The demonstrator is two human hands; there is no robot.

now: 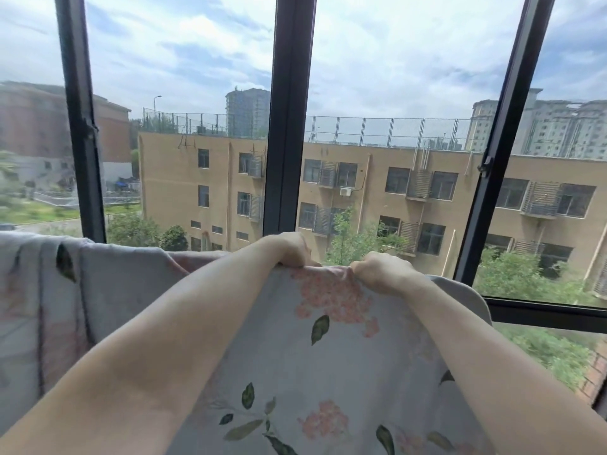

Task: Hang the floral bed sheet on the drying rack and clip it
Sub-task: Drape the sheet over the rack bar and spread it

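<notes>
While both fists bunch its top edge, left hand (289, 249), right hand (377, 270), soft pale floral sheet (328, 356), creased

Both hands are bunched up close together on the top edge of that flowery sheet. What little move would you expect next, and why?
Probably sliding the hands apart along the edge to spread it. The left hand and right hand grip the floral bed sheet almost side by side, puckering the fabric between them, while its left part already hangs draped. No clip or rack bar is visible, so clipping likely comes later.
</notes>
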